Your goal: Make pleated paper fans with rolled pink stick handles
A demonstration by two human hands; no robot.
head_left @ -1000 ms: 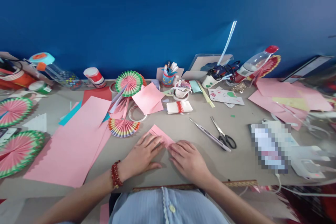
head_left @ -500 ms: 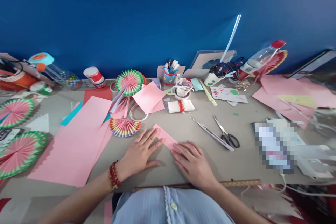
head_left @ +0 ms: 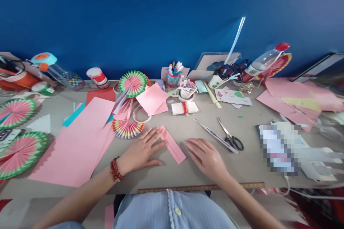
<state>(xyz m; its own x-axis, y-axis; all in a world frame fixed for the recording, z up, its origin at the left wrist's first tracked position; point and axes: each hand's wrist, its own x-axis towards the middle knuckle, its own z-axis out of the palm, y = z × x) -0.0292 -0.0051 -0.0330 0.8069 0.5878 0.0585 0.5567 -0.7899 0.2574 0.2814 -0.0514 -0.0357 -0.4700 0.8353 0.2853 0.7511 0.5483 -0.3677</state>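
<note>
A narrow folded strip of pink paper [head_left: 174,146] lies slantwise on the table between my hands, a crease line running along it. My left hand [head_left: 141,148], with a red bead bracelet at its wrist, lies flat with fingers spread, its fingertips resting at the strip's upper left end. My right hand [head_left: 205,157] is palm down just right of the strip, apart from it, fingers stretched out and holding nothing. Beyond the right hand lie a utility knife [head_left: 215,135] and black-handled scissors [head_left: 231,137].
Large pink sheets [head_left: 77,139] lie on the left, beside pleated paper fans [head_left: 128,128]. A wooden ruler [head_left: 188,188] runs along the table's front edge. A phone [head_left: 278,148] with a cable lies at right. Cups, jars and a bottle [head_left: 264,62] stand along the blue wall.
My right hand has slid right, off the pink strip, uncovering its lower end. My left hand has stayed almost in place at the upper end.
</note>
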